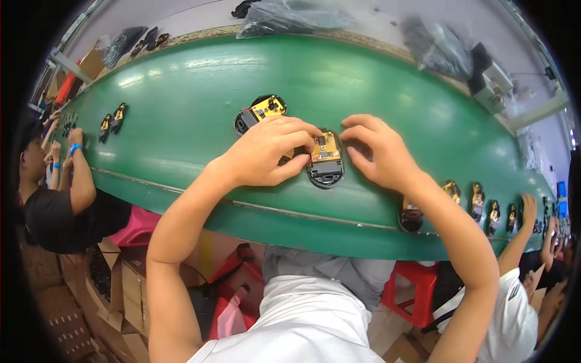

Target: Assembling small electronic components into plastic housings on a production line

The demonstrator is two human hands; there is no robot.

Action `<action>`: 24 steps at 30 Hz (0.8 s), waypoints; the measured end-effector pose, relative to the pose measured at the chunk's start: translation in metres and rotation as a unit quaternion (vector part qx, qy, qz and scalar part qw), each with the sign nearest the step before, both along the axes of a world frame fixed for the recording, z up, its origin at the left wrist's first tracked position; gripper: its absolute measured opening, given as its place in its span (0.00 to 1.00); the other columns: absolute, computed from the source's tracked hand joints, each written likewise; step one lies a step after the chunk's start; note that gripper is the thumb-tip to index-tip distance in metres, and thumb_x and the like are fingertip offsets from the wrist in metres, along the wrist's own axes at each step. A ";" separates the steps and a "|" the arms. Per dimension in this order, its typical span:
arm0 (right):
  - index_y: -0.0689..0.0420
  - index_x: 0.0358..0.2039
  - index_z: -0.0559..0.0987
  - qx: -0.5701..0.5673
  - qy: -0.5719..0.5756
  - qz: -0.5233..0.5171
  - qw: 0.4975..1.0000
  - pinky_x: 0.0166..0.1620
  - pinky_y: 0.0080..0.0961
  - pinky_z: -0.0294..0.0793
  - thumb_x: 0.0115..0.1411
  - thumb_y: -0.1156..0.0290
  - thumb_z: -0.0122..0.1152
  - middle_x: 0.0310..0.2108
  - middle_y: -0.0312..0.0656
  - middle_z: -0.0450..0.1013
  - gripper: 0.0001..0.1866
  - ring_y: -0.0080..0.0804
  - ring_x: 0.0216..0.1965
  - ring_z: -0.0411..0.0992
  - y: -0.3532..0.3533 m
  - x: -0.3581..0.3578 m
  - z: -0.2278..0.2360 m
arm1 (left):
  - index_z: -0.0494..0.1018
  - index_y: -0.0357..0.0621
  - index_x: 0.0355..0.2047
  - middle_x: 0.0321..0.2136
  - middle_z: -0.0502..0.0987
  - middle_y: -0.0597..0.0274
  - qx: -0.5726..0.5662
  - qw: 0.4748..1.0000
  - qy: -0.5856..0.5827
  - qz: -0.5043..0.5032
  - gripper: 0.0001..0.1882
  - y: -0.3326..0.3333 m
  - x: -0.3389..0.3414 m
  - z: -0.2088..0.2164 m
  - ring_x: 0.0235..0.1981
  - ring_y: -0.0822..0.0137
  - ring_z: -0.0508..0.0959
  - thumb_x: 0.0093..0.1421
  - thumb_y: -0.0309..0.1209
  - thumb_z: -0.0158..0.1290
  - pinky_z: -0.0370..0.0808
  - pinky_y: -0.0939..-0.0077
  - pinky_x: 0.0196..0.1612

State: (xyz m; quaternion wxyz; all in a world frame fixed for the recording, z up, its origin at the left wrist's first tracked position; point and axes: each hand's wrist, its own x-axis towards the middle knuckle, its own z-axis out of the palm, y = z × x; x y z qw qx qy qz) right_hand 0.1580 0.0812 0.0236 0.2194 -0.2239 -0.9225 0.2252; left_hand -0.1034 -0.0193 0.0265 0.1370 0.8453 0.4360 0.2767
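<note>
A long green work surface curves across the view, glossy under the overhead light, with a pale strip along its near edge. On it, in front of the wearer, lies a black oval unit with a tan circuit board and a grey block, between the two hands. The left hand is curled at the unit's left side, thumb and fingers bent around a partly hidden piece; whether they pinch it I cannot tell. The right hand is just beside the unit's right side, its fingers curved and spread apart, holding nothing. A similar unit with a yellow board lies beyond the left hand; two small assemblies lie farther left, and a row of them runs off to the right. Along the far ledge sit clear plastic bags and a grey box. On the left, a co-worker in black sits at the surface; on the right, another in white. Below are cardboard boxes and a red stool.
</note>
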 end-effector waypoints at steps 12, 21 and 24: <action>0.58 0.65 0.71 0.186 -0.118 -0.261 0.940 0.70 0.58 0.55 0.58 0.64 0.68 0.72 0.53 0.55 0.34 0.62 0.72 0.51 -0.102 0.068 0.015 | 0.77 0.42 0.45 0.51 0.78 0.55 0.128 0.989 0.070 -0.003 0.25 -0.015 0.040 0.003 0.61 0.49 0.74 0.52 0.42 0.69 0.67 0.51 0.64; 0.60 0.60 0.75 0.199 -0.064 -0.389 0.897 0.69 0.58 0.54 0.59 0.62 0.66 0.64 0.52 0.65 0.29 0.60 0.69 0.57 -0.101 0.158 -0.026 | 0.77 0.39 0.43 0.53 0.78 0.52 0.125 0.988 0.081 -0.025 0.23 -0.018 0.049 0.004 0.55 0.47 0.76 0.48 0.36 0.68 0.71 0.54 0.59; 0.60 0.56 0.78 0.188 -0.021 -0.393 0.900 0.70 0.56 0.55 0.58 0.63 0.67 0.62 0.50 0.69 0.27 0.58 0.68 0.59 -0.087 0.177 -0.033 | 0.77 0.39 0.43 0.54 0.78 0.52 0.114 0.989 0.092 -0.009 0.21 -0.021 0.051 0.003 0.55 0.47 0.76 0.49 0.33 0.67 0.71 0.55 0.59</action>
